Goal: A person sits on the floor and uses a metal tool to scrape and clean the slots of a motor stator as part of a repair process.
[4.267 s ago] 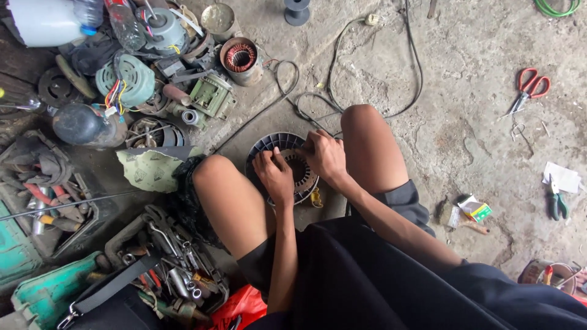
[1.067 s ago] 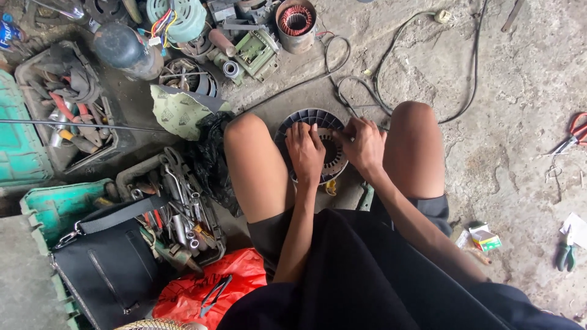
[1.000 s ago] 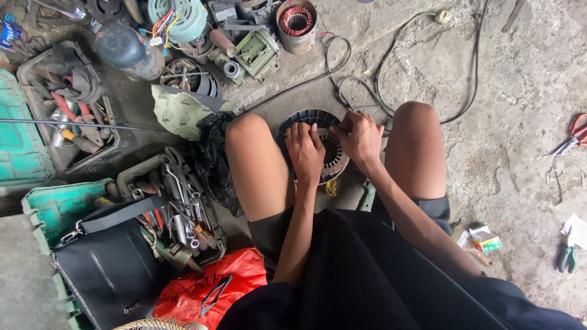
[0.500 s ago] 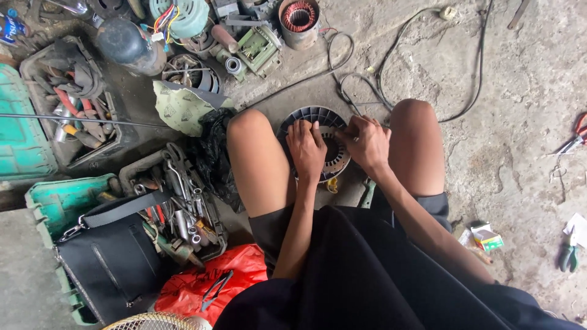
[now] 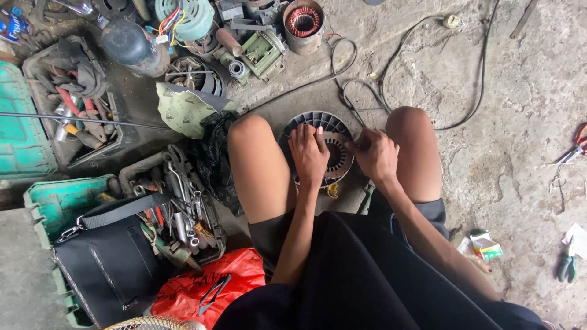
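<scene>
My left hand still lies flat on the motor stator; my right hand has shifted, its fingers now pinching the stator's rim.

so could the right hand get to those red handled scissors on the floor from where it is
Probably not without leaning: the right hand rests on the round stator between the knees, and the scissors lie far out by the frame edge, past the right knee, over bare concrete.
</scene>
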